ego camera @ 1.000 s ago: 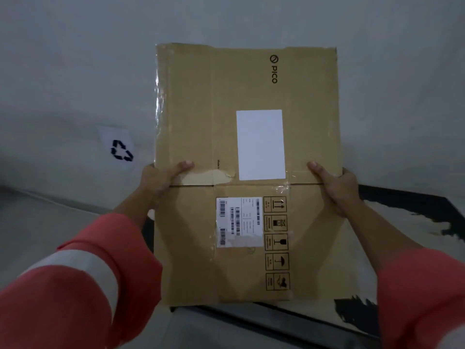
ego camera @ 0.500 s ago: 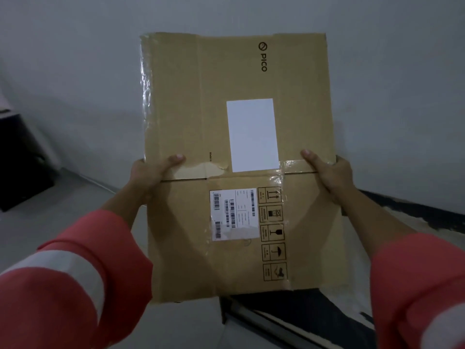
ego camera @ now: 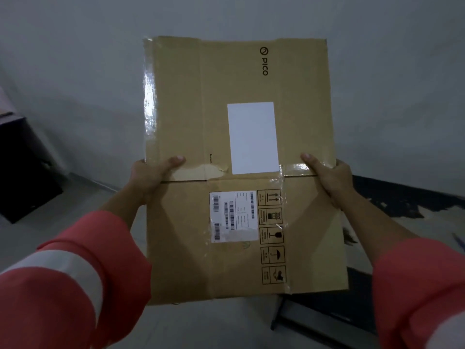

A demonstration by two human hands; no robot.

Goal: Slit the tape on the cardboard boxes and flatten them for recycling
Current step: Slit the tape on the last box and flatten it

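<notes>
Holding the flattened cardboard box upright in front of me, I had my left hand clamped on its left edge and my right hand on its right edge. My thumbs lay across the near face along the middle fold, and the other fingers were hidden behind. The box was off the floor, between me and the grey wall, with its blank white label and shipping label facing me.

Over the last second my grip had not changed and the panel had stayed flat. What had changed was the surroundings — the recycling sign on the wall had slid out of view and a dark cabinet had come in at the far left. I judged that I was turning with the box as I carried it.

Clear tape shone down the left edge and across the fold, but the box lay flat already — to my mind it only needed setting down with the recycling.
</notes>
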